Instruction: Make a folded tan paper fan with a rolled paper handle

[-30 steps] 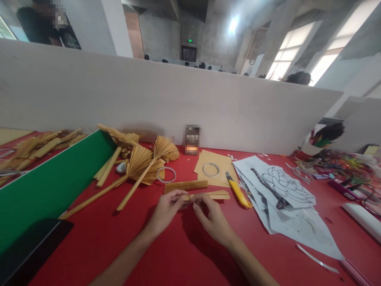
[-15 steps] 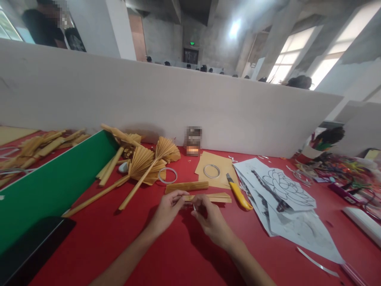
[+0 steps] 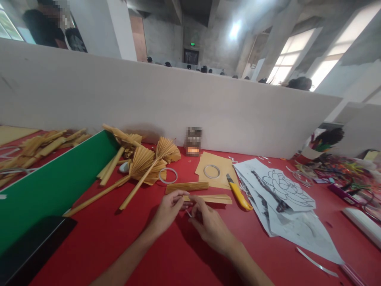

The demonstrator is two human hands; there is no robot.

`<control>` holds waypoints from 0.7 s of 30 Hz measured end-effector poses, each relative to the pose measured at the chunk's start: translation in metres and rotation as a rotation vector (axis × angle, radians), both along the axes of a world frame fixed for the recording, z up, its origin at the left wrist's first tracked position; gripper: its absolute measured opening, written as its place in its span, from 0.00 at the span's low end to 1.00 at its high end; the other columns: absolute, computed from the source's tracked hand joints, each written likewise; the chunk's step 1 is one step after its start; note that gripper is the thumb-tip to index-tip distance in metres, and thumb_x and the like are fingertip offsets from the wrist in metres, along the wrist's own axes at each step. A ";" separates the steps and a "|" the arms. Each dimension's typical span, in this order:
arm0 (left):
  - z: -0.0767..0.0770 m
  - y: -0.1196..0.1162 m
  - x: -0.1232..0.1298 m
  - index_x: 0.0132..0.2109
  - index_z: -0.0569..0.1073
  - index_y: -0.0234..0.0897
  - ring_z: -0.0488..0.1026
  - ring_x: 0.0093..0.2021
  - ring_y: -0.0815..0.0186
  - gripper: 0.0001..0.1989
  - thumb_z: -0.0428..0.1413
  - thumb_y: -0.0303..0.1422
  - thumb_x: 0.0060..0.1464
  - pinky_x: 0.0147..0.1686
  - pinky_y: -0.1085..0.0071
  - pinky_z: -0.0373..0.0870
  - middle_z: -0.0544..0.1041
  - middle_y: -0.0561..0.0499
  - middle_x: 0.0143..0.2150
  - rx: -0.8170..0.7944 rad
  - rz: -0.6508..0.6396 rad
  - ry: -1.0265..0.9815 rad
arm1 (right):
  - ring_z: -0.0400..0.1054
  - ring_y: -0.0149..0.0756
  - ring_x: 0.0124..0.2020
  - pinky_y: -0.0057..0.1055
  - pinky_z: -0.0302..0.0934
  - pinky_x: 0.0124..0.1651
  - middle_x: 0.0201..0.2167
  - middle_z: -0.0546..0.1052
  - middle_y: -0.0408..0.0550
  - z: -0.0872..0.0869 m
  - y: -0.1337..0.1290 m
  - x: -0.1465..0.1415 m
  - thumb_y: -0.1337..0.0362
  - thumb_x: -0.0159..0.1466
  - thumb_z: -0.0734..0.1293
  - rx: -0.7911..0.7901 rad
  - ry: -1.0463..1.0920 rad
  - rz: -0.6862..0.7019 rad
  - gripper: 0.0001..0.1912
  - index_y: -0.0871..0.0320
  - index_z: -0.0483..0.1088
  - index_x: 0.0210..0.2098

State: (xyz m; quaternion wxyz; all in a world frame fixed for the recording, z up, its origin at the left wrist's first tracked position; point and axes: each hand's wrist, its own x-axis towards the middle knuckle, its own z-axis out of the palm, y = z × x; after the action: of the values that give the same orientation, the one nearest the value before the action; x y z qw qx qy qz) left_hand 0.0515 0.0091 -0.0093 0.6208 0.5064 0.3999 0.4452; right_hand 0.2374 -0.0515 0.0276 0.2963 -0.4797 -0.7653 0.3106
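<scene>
A pleated strip of brown paper (image 3: 218, 199) lies level above the red table, its folds slightly fanned at the right end. My left hand (image 3: 168, 208) is closed on its left end, thumb against fingers. At the paper's near edge, my right hand (image 3: 208, 222) pinches a narrow white strip (image 3: 188, 213), whose far end is hidden by the fingers. The right index finger touches the paper. Just beyond lies a second folded brown paper bundle (image 3: 187, 186). A yellow utility knife (image 3: 239, 193) rests to the right.
Pleated paper fans on rolled stems (image 3: 138, 184) lie left, beside a green divider (image 3: 59, 182). One roll of tape (image 3: 168, 175) is on the table, another roll (image 3: 212, 171) on a brown paper sheet (image 3: 202, 159). Drawings (image 3: 285, 186) lie right. A white partition (image 3: 166, 99) stands behind.
My right hand has shifted slightly left along the paper, its index finger now reaching over it beside my left fingers. The white strip shows more below. My left hand stays put.
</scene>
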 end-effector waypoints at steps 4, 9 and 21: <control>0.005 -0.003 0.001 0.48 0.79 0.35 0.84 0.42 0.56 0.17 0.62 0.43 0.58 0.47 0.61 0.81 0.85 0.44 0.43 0.019 0.019 0.034 | 0.72 0.38 0.43 0.31 0.63 0.46 0.45 0.77 0.47 0.011 -0.002 0.000 0.67 0.72 0.62 0.075 0.100 -0.015 0.12 0.52 0.69 0.54; 0.007 -0.004 0.001 0.47 0.81 0.34 0.84 0.43 0.55 0.19 0.64 0.44 0.56 0.49 0.59 0.80 0.85 0.42 0.43 -0.009 0.020 0.044 | 0.70 0.35 0.35 0.30 0.63 0.40 0.37 0.78 0.45 0.024 0.009 -0.002 0.63 0.73 0.62 -0.026 0.225 -0.066 0.08 0.56 0.72 0.44; 0.000 0.001 -0.003 0.47 0.84 0.34 0.84 0.41 0.55 0.24 0.69 0.49 0.50 0.50 0.57 0.80 0.86 0.42 0.43 -0.053 -0.053 -0.084 | 0.68 0.36 0.30 0.30 0.61 0.35 0.32 0.73 0.41 0.017 0.031 -0.003 0.66 0.71 0.60 -0.160 0.085 0.075 0.26 0.55 0.52 0.67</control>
State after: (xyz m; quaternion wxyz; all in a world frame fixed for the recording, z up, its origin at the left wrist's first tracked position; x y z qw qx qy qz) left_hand 0.0487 0.0101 -0.0093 0.6620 0.4809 0.3715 0.4388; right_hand 0.2345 -0.0209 0.0448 0.2774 -0.4590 -0.7423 0.4018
